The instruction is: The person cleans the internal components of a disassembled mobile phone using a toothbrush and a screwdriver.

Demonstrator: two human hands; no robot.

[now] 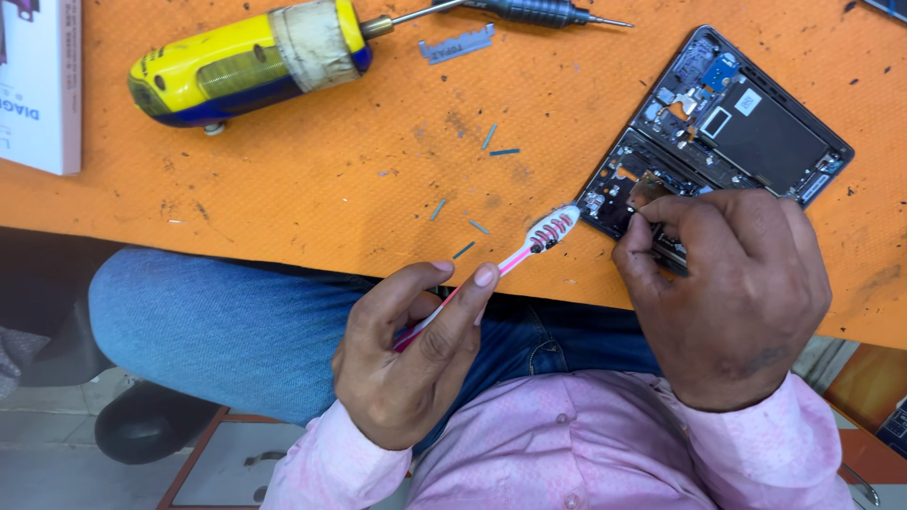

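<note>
Head view: left hand (411,354), low centre, pinches a pink toothbrush (515,253), its bristles touching the near edge of the opened phone (723,127) at right. Right hand (732,293) is curled over the phone's lower corner, fingertips pressed onto its parts. Both sit near the front edge of the orange mat (312,170). Open mat lies mid-frame; a yellow tool (246,61), a screwdriver (534,11) and a blade (458,44) line the top.
</note>
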